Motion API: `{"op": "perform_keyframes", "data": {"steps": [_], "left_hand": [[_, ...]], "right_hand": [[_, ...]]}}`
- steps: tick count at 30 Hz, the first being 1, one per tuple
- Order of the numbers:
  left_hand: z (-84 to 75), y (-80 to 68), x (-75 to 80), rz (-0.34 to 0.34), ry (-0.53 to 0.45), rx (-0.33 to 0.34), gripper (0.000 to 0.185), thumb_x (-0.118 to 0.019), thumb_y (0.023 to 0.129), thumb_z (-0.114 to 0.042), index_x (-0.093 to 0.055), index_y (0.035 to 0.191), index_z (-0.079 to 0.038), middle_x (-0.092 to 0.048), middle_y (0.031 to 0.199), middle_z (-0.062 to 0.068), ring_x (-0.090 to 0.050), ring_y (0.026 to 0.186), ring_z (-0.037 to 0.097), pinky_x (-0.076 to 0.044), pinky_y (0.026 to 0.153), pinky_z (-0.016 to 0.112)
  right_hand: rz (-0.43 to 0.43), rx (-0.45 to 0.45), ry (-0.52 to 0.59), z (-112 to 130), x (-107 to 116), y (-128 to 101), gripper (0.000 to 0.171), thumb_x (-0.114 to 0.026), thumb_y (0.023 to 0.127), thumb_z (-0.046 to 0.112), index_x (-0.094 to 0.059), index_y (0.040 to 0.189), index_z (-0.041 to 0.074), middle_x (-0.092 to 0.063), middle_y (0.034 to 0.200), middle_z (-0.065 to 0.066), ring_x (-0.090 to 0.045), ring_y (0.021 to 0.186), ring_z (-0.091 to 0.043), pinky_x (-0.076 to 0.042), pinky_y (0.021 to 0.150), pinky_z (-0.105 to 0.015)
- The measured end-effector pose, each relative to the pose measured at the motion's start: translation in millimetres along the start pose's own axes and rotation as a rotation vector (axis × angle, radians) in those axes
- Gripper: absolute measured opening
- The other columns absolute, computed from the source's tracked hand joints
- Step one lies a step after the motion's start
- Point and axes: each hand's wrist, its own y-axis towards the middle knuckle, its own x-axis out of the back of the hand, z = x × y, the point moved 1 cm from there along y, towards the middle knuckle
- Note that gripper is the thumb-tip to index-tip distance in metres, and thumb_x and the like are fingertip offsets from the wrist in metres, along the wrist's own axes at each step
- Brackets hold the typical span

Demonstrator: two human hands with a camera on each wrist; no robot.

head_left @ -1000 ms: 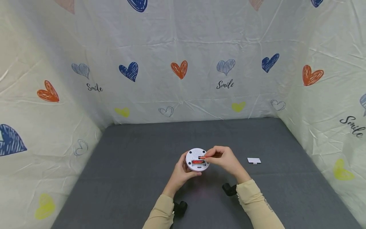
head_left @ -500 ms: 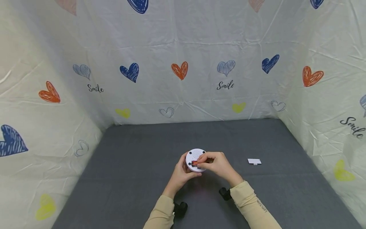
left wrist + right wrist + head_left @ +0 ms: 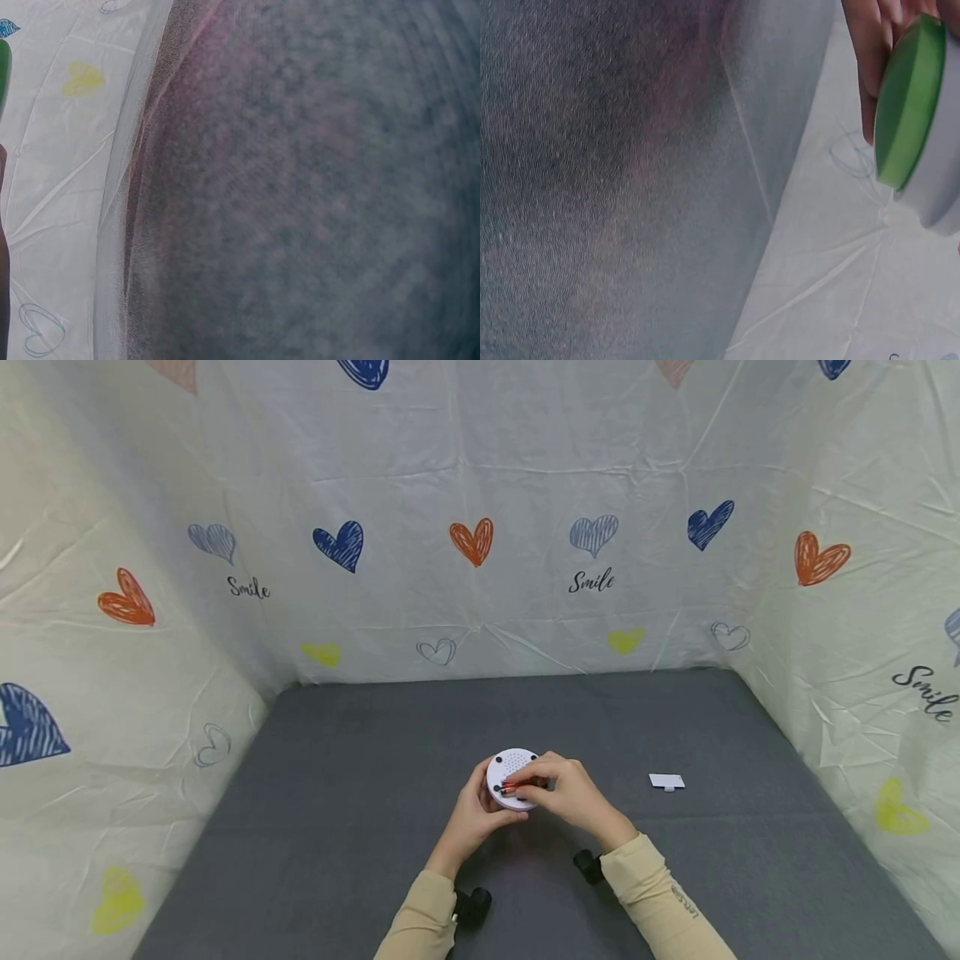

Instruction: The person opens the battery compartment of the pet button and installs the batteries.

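Note:
A round white device [image 3: 512, 762] with small holes and dark feet faces up in the head view; the right wrist view shows its green other side [image 3: 909, 105]. My left hand [image 3: 477, 814] grips it by the rim, thumb at the near edge. Red batteries [image 3: 509, 790] show at its battery compartment, partly covered by my right hand [image 3: 573, 795]. The fingertips of that hand pinch one battery there; whether it is fully seated I cannot tell. In the left wrist view only a sliver of green [image 3: 3, 75] appears at the edge.
A small white battery cover [image 3: 667, 782] with a tab lies to the right on the dark grey tabletop [image 3: 375, 752]. Light cloth walls [image 3: 525, 602] printed with hearts stand behind and on both sides. A black wrist mount [image 3: 472, 907] sits on each forearm.
My right hand has moved left and slightly down, bringing the battery from above the compartment down to it, beside the other one. The left hand and device stay nearly still.

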Motion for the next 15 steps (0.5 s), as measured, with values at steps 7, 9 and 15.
{"op": "perform_keyframes", "data": {"steps": [7,9,15], "left_hand": [[-1.5,-0.9,1.0,0.007,-0.004,0.016,0.087,-0.076,0.072,0.005,-0.026,0.142,-0.010,-0.038,0.134,0.016,-0.048,0.116,0.027,-0.046,0.089,0.036],[-1.1,-1.2,1.5,0.004,0.004,0.019,0.087,-0.076,0.072,0.004,-0.027,0.141,-0.010,-0.038,0.134,0.016,-0.048,0.116,0.026,-0.046,0.088,0.035],[1.3,-1.4,2.3,0.006,0.009,0.016,0.088,-0.078,0.070,0.003,-0.027,0.141,-0.010,-0.039,0.134,0.016,-0.050,0.114,0.026,-0.047,0.087,0.035]], "right_hand": [[0.009,0.053,-0.065,-0.2,-5.9,3.4,0.017,-0.074,0.078,0.010,-0.075,0.094,0.012,-0.068,0.091,0.007,-0.057,0.085,-0.008,-0.049,0.073,-0.027],[0.011,0.072,-0.084,0.3,-6.6,3.6,0.016,-0.075,0.077,0.008,-0.075,0.093,0.012,-0.068,0.090,0.006,-0.057,0.085,-0.009,-0.049,0.074,-0.027],[0.012,0.072,-0.127,1.0,-6.6,2.9,0.011,-0.076,0.076,0.006,-0.075,0.086,0.011,-0.066,0.088,0.005,-0.056,0.084,-0.010,-0.049,0.071,-0.026]]}}
